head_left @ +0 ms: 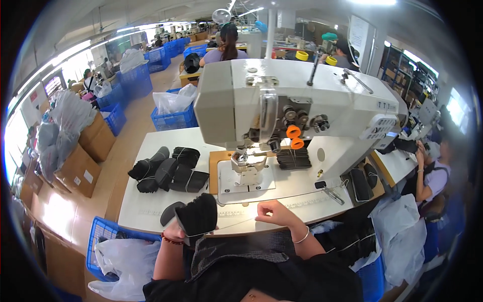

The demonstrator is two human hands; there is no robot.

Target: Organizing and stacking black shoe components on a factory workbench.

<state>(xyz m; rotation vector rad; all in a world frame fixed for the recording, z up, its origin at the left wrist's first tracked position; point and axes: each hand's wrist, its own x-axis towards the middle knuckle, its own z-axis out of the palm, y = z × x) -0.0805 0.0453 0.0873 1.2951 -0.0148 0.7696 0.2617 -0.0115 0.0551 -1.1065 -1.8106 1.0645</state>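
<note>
My left hand [174,231] is closed around a thick bundle of black fabric pieces [197,215], held upright over the near edge of the white sewing table [132,211]. A thin pale band [236,224] runs taut from the bundle to my right hand [277,213], whose fingers are pinched on its end. Behind my hands stands a large white sewing machine [297,95], its needle area lit. More tied bundles of black pieces [190,178] lie on the table at left. A further black stack [294,158] sits behind the machine's needle area.
Small metal scissors [331,194] lie on the table at right. Blue crates with plastic bags [126,264] flank me on both sides, the right one also holding black pieces [349,241]. Cardboard boxes [78,170] stand at left. A co-worker [435,173] sits at the right, another ahead.
</note>
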